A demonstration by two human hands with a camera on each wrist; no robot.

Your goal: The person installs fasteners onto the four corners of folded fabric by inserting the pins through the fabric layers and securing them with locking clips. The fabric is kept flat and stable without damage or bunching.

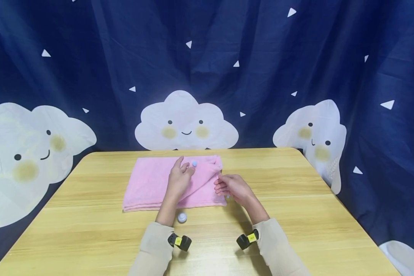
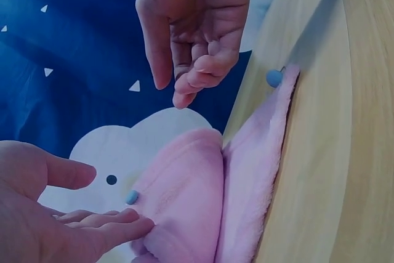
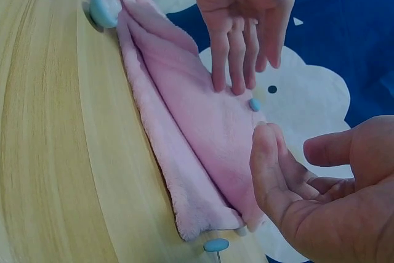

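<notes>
A pink fleecy cloth [image 1: 148, 182] lies folded on the wooden table, its upper layer drawn back at the right so a diagonal fold shows. My left hand [image 1: 180, 177] is over its middle with fingers extended, the fingertips at the cloth beside a small blue knob [image 3: 255, 105]. By the cloth's right edge, my right hand [image 1: 235, 188] has its fingers loosely bent; a gap shows between thumb and fingers [image 3: 269, 158], with nothing in it. Near the cloth's right front corner is a blue-headed pin [image 3: 216, 245] with a thin metal shaft.
A round pale-blue and white piece [image 1: 182, 217] sits on the table [image 1: 89, 230] in front of the cloth, close to my left forearm. Behind the table hangs a dark blue curtain [image 1: 207, 76] with clouds and white triangles.
</notes>
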